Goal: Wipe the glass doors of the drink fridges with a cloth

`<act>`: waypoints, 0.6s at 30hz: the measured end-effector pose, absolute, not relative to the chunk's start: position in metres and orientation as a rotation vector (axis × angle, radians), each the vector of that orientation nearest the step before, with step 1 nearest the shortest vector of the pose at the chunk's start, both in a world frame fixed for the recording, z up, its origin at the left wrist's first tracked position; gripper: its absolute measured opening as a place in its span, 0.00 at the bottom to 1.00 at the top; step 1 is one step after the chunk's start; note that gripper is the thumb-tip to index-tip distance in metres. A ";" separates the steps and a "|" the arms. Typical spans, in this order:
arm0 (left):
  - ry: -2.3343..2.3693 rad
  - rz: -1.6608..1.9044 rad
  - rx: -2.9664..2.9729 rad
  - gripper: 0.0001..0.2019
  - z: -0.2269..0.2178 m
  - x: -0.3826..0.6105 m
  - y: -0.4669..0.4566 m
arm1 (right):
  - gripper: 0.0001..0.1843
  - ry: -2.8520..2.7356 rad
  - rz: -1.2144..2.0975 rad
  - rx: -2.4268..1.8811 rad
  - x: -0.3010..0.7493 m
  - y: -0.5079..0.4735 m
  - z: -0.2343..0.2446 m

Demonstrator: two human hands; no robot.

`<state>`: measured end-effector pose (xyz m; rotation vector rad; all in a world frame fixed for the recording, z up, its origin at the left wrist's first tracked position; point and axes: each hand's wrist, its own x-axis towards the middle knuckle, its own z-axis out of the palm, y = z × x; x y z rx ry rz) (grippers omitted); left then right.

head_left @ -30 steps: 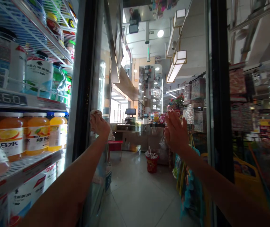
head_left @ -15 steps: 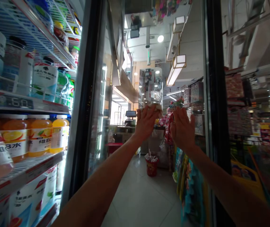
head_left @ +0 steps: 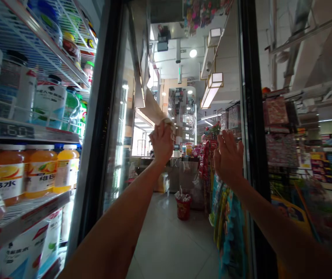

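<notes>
A glass door (head_left: 180, 236) in a black frame (head_left: 251, 128) stands before me. My left hand (head_left: 162, 143) presses a light-coloured cloth (head_left: 168, 122) to the pane, left of its middle. The cloth is bunched under my fingers, and only its edges show. Near the pane's right side, my right hand (head_left: 229, 159) lies flat on the glass with its fingers stretched out, holding nothing.
To the left are lit cooler shelves (head_left: 46, 203) with orange drink bottles (head_left: 39, 170) and white-labelled bottles (head_left: 49, 99). Through or in the glass I see a red bucket (head_left: 183, 207) and hanging snack packets (head_left: 231, 232). More store racks (head_left: 276, 112) stand right.
My left hand has moved left across the glass with the cloth. My right hand stays flat on the pane, its fingers slightly more spread. The view has shifted a little.
</notes>
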<state>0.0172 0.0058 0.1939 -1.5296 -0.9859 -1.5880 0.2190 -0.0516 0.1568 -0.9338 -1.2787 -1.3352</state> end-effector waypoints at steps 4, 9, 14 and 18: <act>-0.846 -1.401 -1.622 0.22 0.195 0.033 0.001 | 0.26 -1.235 -1.332 -0.932 0.233 -0.051 0.153; -0.624 -1.174 -1.747 0.21 0.194 0.056 -0.005 | 0.27 -1.247 -1.343 -0.882 0.241 -0.053 0.144; -0.533 -1.136 -1.735 0.20 0.158 0.071 -0.004 | 0.28 -1.245 -1.328 -0.877 0.252 -0.058 0.132; -0.206 -0.806 -1.808 0.19 0.128 0.071 -0.002 | 0.29 -1.279 -1.305 -0.842 0.256 -0.064 0.122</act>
